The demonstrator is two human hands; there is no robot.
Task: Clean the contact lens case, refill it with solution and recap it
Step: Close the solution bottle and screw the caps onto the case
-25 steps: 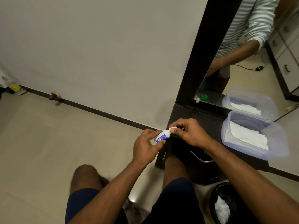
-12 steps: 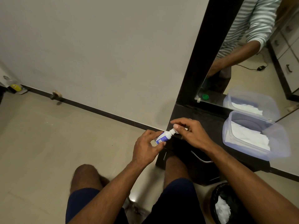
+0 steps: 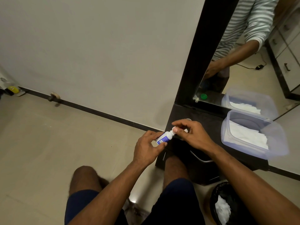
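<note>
Pointing up-right, solution bottle [image 3: 164, 138] lies tilted.

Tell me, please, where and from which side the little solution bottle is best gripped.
Probably around its labelled body, from the person's left, as the left hand does now. The bottle lies tilted, nozzle pointing up and right toward the right hand, so a body grip leaves the narrow tip free.

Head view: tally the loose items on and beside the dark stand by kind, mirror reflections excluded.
Solution bottle: 1
Clear plastic container holding white tissue: 1
Black waste bin: 1
Small round item behind the right hand, mostly hidden: 1
Total: 4
</note>
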